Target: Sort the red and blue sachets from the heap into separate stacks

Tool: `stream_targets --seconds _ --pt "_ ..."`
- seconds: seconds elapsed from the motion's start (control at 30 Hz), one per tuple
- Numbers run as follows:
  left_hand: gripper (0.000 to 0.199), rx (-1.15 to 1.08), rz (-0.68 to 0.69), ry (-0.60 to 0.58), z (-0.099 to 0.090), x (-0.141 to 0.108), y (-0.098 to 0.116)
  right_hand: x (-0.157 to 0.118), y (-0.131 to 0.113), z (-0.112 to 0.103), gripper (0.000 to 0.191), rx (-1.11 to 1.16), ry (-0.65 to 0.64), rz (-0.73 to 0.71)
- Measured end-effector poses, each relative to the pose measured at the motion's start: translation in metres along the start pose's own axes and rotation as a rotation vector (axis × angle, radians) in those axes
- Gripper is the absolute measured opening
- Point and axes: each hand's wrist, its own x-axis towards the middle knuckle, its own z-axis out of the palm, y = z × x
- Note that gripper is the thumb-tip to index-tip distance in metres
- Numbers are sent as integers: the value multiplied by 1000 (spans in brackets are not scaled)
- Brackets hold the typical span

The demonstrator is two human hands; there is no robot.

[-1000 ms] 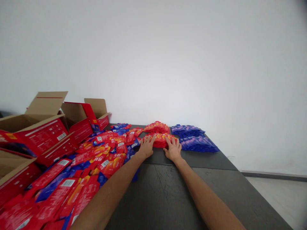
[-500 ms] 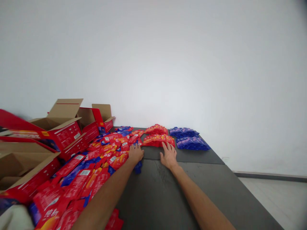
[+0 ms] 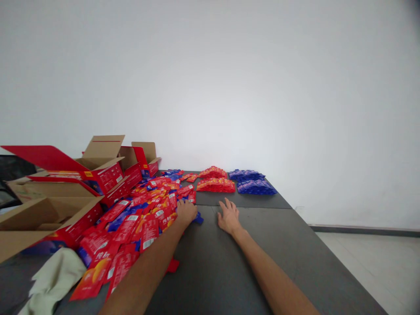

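1. Both hands have drawn back from the sorted red stack since a second ago: the left hand now lies on the edge of the loose sachet heap, and the right hand rests spread, palm down, on the bare counter.
2. Left hand's fingers curl over red sachets and a blue sachet; whether they pinch one I cannot tell.
3. These flat foil sachets look light, limp and slippery, best pinched at a sealed edge.
4. Sorted blue stack sits beside the red.
5. Open cartons stand left; their insides are hidden.
6. Pale cloth lies nearest.
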Motion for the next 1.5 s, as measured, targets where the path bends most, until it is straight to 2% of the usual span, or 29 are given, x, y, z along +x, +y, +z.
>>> stream_targets --seconds 0.2,0.33,0.47,0.57,0.73,0.93,1.1,1.17,1.23,1.37,1.43,1.5 --pt "49 -19 41 28 -3 -45 30 -34 -1 -16 55 10 -42 -9" --pt "45 -32 74 92 -2 -63 54 -53 11 -19 53 7 -53 -12" --pt "43 -105 68 192 -3 -62 77 -64 26 -15 51 25 -35 -6" --pt "40 -137 33 185 -5 -55 87 -68 33 -12 49 50 -22 6" --pt "38 -103 -11 72 -7 -46 85 -67 37 -10 47 117 -14 -32" --pt "38 -163 75 62 -3 -49 84 -58 40 -8 44 190 -6 -28" --pt "29 -522 -85 166 -1 -49 79 -59 35 -4 40 262 7 -74" --pt "26 -628 -107 168 0 -46 75 -59 32 -4 38 297 18 -74" --pt "22 -863 -134 108 5 -45 73 -60 29 -4 35 344 37 -81" --pt "8 -1560 -255 -57 21 -51 83 -57 26 -3 34 452 80 -86" --pt "4 -1723 -273 -105 27 -56 92 -56 27 -3 36 495 108 -38" --pt "7 -1758 -279 -161 30 -60 99 -54 30 -2 38 538 119 19"
